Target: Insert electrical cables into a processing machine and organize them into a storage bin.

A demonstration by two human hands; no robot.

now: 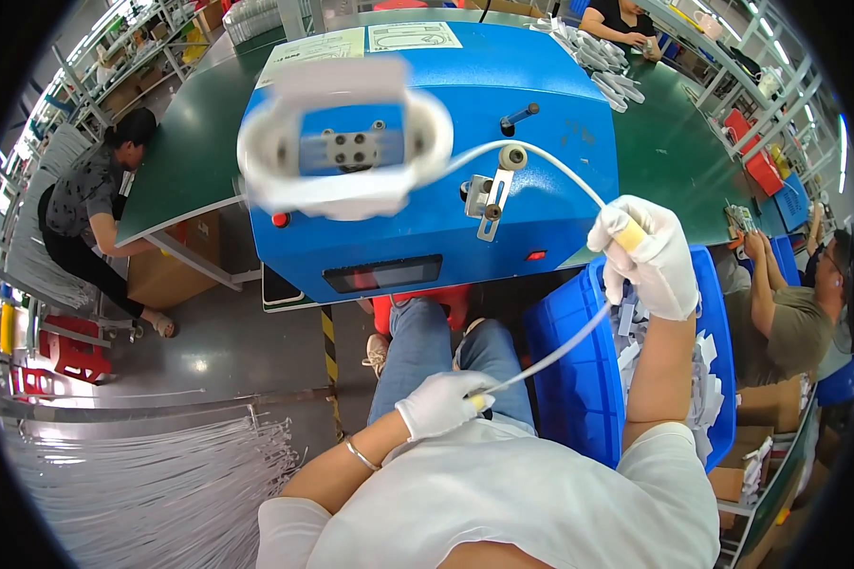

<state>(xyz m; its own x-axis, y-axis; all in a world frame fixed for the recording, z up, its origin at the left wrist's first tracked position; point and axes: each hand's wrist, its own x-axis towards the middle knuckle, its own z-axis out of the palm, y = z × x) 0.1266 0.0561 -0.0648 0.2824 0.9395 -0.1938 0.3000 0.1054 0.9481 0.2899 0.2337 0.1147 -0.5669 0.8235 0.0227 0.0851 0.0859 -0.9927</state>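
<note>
A white cable [552, 358] runs from the blurred white coil [256, 152] on the blue machine [550, 223], past a guide roller [512, 157], to my right hand. In a white glove with yellowish fingertip covers, my right hand [653, 264] is closed round the cable, raised above the blue crate at the machine's right. From there the cable sags down to my left hand [441, 406]. Also gloved, my left hand is closed on the cable close to my lap. The coil's smear hides its exact shape.
A blue crate [565, 346] with many white pieces stands at my right. The machine sits on a green table [194, 156], with white cable bundles [593, 57] behind it. Long white cables [152, 484] hang at lower left. People work at the left [90, 204], far right [792, 303] and back.
</note>
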